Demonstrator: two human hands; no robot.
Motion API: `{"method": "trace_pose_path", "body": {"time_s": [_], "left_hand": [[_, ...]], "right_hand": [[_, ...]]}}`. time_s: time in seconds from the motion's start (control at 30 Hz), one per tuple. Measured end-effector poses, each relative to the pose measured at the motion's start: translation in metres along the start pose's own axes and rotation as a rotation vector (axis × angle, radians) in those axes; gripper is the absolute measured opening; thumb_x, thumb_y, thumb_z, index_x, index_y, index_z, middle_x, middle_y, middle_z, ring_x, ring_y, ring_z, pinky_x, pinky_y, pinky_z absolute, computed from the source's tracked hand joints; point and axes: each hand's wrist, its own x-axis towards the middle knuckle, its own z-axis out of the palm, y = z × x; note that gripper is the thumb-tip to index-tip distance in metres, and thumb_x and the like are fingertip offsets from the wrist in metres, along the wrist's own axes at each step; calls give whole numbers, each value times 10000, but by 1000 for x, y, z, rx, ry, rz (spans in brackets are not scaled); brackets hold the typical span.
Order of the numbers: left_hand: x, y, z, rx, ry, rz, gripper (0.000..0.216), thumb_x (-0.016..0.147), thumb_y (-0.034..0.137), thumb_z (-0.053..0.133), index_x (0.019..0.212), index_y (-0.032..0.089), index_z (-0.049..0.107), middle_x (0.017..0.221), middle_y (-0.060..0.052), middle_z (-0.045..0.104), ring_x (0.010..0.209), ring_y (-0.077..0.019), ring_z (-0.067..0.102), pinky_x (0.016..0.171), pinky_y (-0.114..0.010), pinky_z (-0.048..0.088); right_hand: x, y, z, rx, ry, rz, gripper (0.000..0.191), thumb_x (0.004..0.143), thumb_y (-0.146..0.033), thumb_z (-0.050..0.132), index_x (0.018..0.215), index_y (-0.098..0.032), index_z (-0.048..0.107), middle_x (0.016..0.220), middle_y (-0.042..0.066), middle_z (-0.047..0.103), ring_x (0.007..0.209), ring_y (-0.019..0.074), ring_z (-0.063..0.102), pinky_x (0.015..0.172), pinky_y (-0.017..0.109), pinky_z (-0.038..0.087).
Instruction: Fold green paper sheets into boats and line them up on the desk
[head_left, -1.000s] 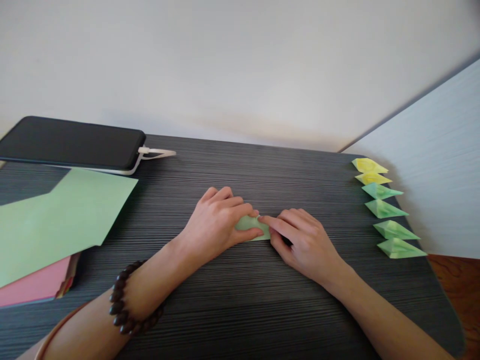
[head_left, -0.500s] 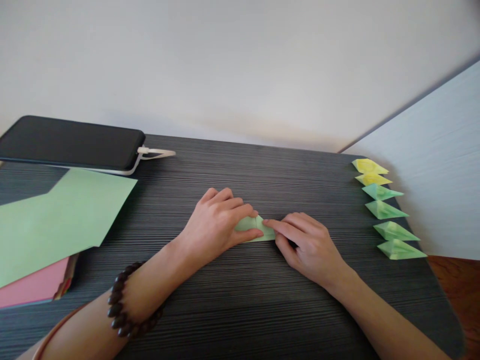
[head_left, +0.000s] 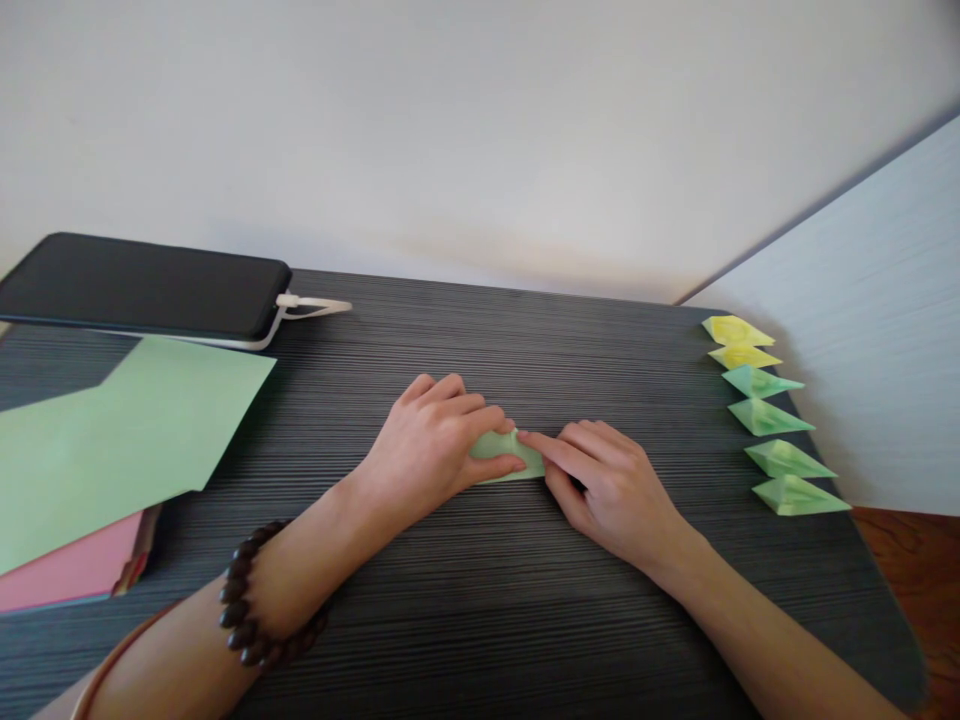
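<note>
"Green paper piece (head_left: 532,464), on the dark tabletop (head_left: 465,620) between both hands: how is it held?"

"Gripped by the left hand's (head_left: 431,437) thumb and fingers, presumably to stop it sliding. The right hand (head_left: 611,472) rests a forefinger on it, perhaps for pressing a crease; whether its thumb pinches too, I cannot tell."

"Farther out?"

"Loose green paper (head_left: 142,430) left, folded pieces (head_left: 769,417) lined right, probably leaving room between. Beyond, a phone (head_left: 142,285)."

"Any brand or writing?"

"None legible."
</note>
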Motion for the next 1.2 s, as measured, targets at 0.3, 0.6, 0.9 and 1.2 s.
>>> {"method": "trace_pose_path", "body": {"time_s": [0.3,0.6,0.9,1.2], "left_hand": [[0,1,-2,7,4,1,289,802,488,621,908,228,687,748,0,668,777,-186,526,691,-319,311],[0,1,-1,7,-2,-15,292,802,500,613,906,237,689,757,7,670,785,-194,538,696,-326,313],[-1,1,-1,2,10,-6,285,811,496,603,894,235,681,753,1,668,783,-191,529,696,-331,311],[0,-2,-2,-47,-17,-15,326,786,476,637,968,206,619,775,-2,656,766,-180,513,702,-320,319]], "right_hand": [[-9,4,-5,58,57,-5,263,881,-139,454,1001,-145,688,693,38,607,646,151,526,642,304,452],[-11,13,-12,90,23,-87,250,873,-133,460,960,-160,693,653,17,618,599,134,532,590,282,437],[-12,14,-16,110,18,-92,239,858,-120,462,904,-152,695,646,19,638,577,133,551,569,280,430],[-3,8,-6,102,110,-11,227,854,-131,485,982,-166,669,712,21,632,618,129,539,638,285,430]]}}
